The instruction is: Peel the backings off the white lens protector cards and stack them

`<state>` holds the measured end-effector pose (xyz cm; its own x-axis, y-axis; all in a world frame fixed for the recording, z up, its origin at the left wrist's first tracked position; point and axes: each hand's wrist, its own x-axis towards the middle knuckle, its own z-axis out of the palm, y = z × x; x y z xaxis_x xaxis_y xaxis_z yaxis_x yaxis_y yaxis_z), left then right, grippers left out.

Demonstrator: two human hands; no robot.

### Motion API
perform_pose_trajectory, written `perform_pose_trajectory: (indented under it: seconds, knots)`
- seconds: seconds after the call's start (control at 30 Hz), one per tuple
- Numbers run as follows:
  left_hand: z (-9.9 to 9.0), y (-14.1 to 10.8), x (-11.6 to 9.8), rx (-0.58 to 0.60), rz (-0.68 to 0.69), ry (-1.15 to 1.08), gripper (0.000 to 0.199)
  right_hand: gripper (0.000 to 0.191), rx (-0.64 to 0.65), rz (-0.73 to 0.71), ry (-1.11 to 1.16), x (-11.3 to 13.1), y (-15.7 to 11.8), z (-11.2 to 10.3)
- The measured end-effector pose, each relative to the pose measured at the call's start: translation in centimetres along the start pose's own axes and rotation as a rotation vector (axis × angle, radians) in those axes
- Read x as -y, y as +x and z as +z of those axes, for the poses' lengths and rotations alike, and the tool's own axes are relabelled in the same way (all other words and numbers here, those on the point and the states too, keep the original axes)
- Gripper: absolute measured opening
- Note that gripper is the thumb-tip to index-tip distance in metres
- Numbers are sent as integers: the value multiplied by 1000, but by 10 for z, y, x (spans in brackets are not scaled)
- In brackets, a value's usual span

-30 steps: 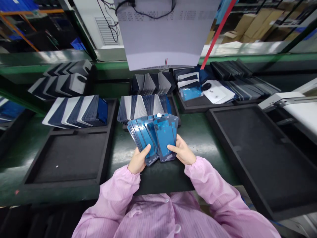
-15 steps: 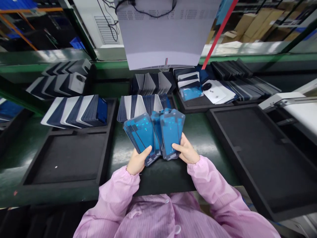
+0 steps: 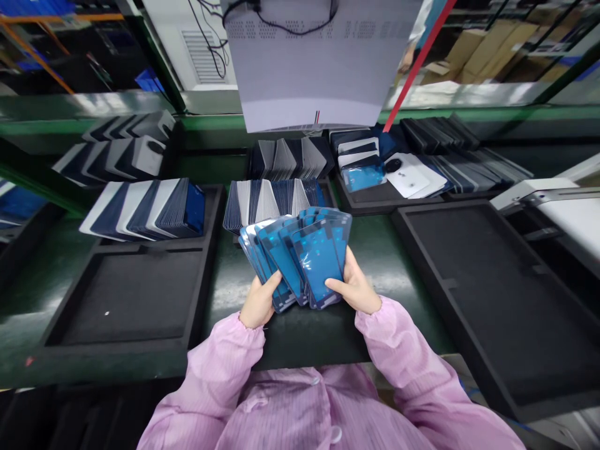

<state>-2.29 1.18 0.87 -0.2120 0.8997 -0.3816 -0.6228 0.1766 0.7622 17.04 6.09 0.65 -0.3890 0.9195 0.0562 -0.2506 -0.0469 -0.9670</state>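
Observation:
Several thin blue phone back panels (image 3: 319,259), dark-edged and glossy, are fanned out between my two hands above the green bench. My left hand (image 3: 260,301) grips the fan's lower left, thumb lying on top. The lower right is gripped by my right hand (image 3: 357,284), its thumb pressed on the front panel. Most fingers of both hands are hidden behind the panels. Just beyond the fan stands a row of upright white and dark panels (image 3: 253,203) in a black tray, partly covered by the held ones.
Black foam trays lie left (image 3: 135,297) and right (image 3: 497,281). More panel stacks (image 3: 140,209) stand at left; white panels (image 3: 412,175) lie at back right. A grey monitor-like housing (image 3: 319,69) hangs overhead beside a red strip (image 3: 419,65). White equipment (image 3: 569,212) borders the right.
The panels have been spread into a more even fan, closing the gap between the left and right bunches. One panel now lies tilted leftward in front on the right. Both hands have barely moved.

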Motion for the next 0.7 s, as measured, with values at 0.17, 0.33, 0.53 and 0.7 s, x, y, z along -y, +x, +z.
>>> perform_pose_trajectory:
  seconds: [0.17,0.33,0.53,0.7]
  knots:
    - [3,-1,3,4,-66,-36,52,85,47,77,60,-4,3,8]
    - [2,-1,1,83,-152,-98,49,82,-5,139,108,-5,3,6]
    - [1,0,0,0,-78,-51,42,82,-87,115,134,0,3,4]
    - [-2,1,-2,-16,-14,-9,47,73,-118,105,181,11,5,-4]
